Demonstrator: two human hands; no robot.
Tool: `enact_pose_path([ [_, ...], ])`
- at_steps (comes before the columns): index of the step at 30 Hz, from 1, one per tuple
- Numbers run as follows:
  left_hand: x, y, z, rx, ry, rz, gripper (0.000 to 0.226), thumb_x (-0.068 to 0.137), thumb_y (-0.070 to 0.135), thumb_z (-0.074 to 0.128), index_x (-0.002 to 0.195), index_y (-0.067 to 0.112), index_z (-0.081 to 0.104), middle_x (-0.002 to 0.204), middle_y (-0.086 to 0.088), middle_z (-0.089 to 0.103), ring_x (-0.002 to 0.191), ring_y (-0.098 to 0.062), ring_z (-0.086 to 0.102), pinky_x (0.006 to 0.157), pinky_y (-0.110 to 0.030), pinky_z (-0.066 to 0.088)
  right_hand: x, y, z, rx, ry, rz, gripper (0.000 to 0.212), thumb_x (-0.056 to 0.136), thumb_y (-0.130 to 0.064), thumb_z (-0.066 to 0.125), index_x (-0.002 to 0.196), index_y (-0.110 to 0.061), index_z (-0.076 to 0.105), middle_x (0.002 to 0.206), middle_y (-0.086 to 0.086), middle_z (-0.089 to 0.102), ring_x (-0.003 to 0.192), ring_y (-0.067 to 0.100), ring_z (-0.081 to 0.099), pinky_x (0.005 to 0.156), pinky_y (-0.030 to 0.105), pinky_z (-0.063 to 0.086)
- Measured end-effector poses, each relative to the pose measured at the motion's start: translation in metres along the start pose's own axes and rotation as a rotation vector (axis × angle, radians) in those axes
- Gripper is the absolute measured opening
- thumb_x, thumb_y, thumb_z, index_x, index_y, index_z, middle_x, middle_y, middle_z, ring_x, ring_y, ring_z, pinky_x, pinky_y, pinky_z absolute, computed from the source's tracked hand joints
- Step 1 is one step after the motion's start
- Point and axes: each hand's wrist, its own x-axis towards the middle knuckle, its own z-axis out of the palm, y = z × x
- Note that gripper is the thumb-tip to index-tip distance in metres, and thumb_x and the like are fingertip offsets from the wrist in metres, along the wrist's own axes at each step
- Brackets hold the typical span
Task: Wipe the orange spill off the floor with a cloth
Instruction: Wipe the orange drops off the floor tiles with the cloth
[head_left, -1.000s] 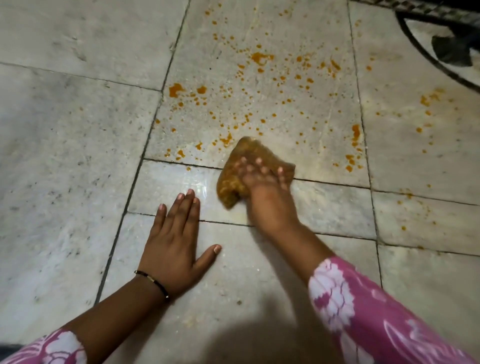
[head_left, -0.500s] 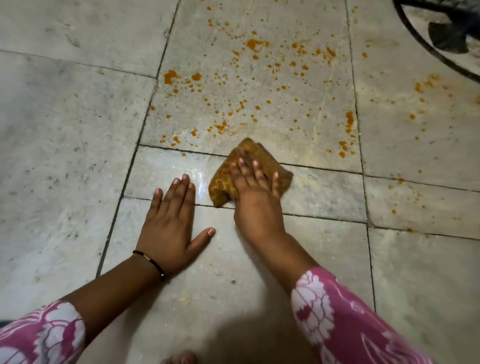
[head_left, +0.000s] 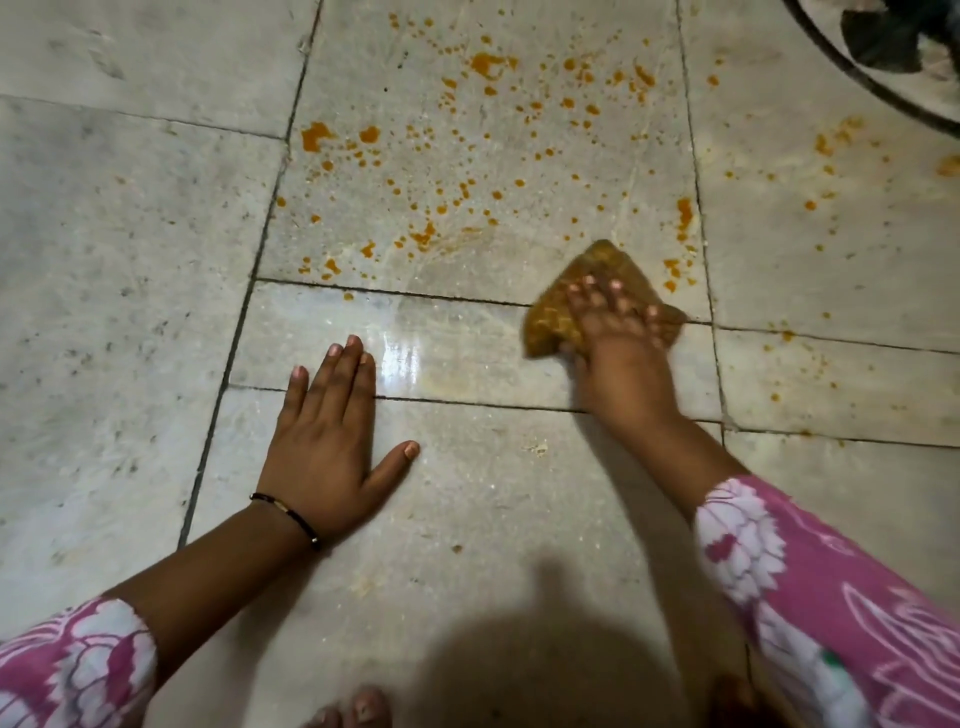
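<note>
Orange spill (head_left: 467, 156) lies as many drops and blotches across the pale marble floor (head_left: 130, 234), mostly on the far middle tile, with more to the right. My right hand (head_left: 618, 343) presses down on a folded, orange-stained brown cloth (head_left: 597, 270) over a tile joint, near the tile's right edge. My left hand (head_left: 327, 441) rests flat on the floor, fingers apart, holding nothing, a thin black bracelet on its wrist. A wet, shiny streak (head_left: 405, 353) runs between the two hands.
A dark curved ring (head_left: 852, 73) with a dark object inside it sits at the top right corner. My toes (head_left: 358, 709) show at the bottom edge. Pink flowered sleeves cover both forearms.
My right hand has slid the cloth to the right along the tile joint, away from my left hand, leaving a wet streak. My left hand has stayed flat on the floor.
</note>
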Motion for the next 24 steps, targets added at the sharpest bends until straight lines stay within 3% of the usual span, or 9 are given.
enact_pose_path([
  [3, 0.000, 0.000, -0.001, -0.006, -0.011, -0.002, 0.088, 0.088, 0.065, 0.024, 0.149, 0.002, 0.019, 0.158, -0.015, 0.012, 0.147, -0.027, 0.009, 0.118, -0.046, 0.004, -0.031, -0.039, 0.022, -0.006, 0.031, -0.130, 0.062, 0.091, -0.030, 0.053, 0.147, -0.021, 0.030, 0.156, 0.000, 0.024, 0.145, 0.020, 0.015, 0.116, 0.045, 0.004],
  [6, -0.001, -0.002, 0.000, -0.011, -0.015, 0.007, 0.088, 0.088, 0.065, 0.023, 0.150, 0.002, 0.018, 0.158, -0.015, 0.012, 0.146, -0.027, 0.009, 0.118, -0.046, 0.004, -0.091, -0.031, 0.029, -0.038, -0.018, -0.223, 0.063, 0.089, -0.034, 0.043, 0.148, -0.024, 0.025, 0.154, -0.004, 0.028, 0.144, 0.014, 0.016, 0.115, 0.044, 0.007],
  [10, 0.003, 0.001, -0.005, -0.043, -0.030, 0.001, 0.091, 0.086, 0.066, 0.025, 0.149, 0.001, 0.018, 0.158, -0.017, 0.011, 0.146, -0.030, 0.008, 0.116, -0.051, 0.006, -0.111, 0.020, 0.012, 0.028, 0.025, 0.064, 0.062, 0.089, -0.036, 0.033, 0.149, -0.025, 0.024, 0.155, -0.006, 0.023, 0.145, 0.013, 0.008, 0.118, 0.043, 0.003],
  [13, 0.012, 0.011, -0.011, 0.005, -0.023, 0.122, 0.086, 0.087, 0.060, 0.031, 0.149, 0.002, 0.019, 0.157, -0.018, 0.012, 0.145, -0.033, 0.013, 0.115, -0.051, 0.006, -0.058, 0.025, 0.005, 0.031, 0.119, 0.211, 0.057, 0.094, -0.037, 0.042, 0.148, -0.021, 0.030, 0.156, -0.002, 0.024, 0.145, 0.019, 0.011, 0.117, 0.045, 0.000],
  [15, 0.022, 0.022, -0.012, 0.023, -0.043, 0.223, 0.090, 0.087, 0.066, 0.029, 0.150, 0.004, 0.016, 0.158, -0.016, 0.010, 0.145, -0.030, 0.011, 0.115, -0.046, 0.000, -0.023, 0.007, 0.008, 0.056, 0.110, 0.183, 0.057, 0.095, -0.033, 0.050, 0.147, -0.020, 0.032, 0.156, 0.000, 0.023, 0.146, 0.020, 0.009, 0.116, 0.043, -0.005],
  [17, 0.036, 0.029, -0.010, 0.037, -0.053, 0.285, 0.093, 0.086, 0.071, 0.026, 0.150, 0.004, 0.018, 0.158, -0.015, 0.011, 0.145, -0.027, 0.012, 0.115, -0.045, 0.001, -0.013, -0.019, 0.017, 0.055, 0.068, 0.024, 0.061, 0.092, -0.029, 0.055, 0.148, -0.021, 0.030, 0.157, -0.002, 0.021, 0.146, 0.019, 0.009, 0.116, 0.044, -0.004],
  [20, 0.048, 0.029, -0.005, 0.086, -0.086, 0.322, 0.095, 0.086, 0.074, 0.021, 0.149, 0.003, 0.024, 0.157, -0.015, 0.017, 0.145, -0.027, 0.018, 0.115, -0.047, 0.007, -0.056, -0.033, 0.030, 0.022, 0.012, -0.157, 0.066, 0.088, -0.024, 0.053, 0.148, -0.026, 0.026, 0.156, -0.007, 0.022, 0.145, 0.013, 0.011, 0.117, 0.043, -0.001],
  [24, 0.047, 0.026, 0.000, 0.073, -0.095, 0.312, 0.095, 0.086, 0.076, 0.021, 0.148, 0.004, 0.026, 0.157, -0.013, 0.020, 0.145, -0.024, 0.019, 0.115, -0.047, 0.010, -0.131, 0.015, 0.018, 0.078, 0.028, 0.007, 0.066, 0.084, -0.024, 0.041, 0.148, -0.027, 0.025, 0.153, -0.013, 0.021, 0.144, 0.013, 0.014, 0.118, 0.038, -0.003],
])
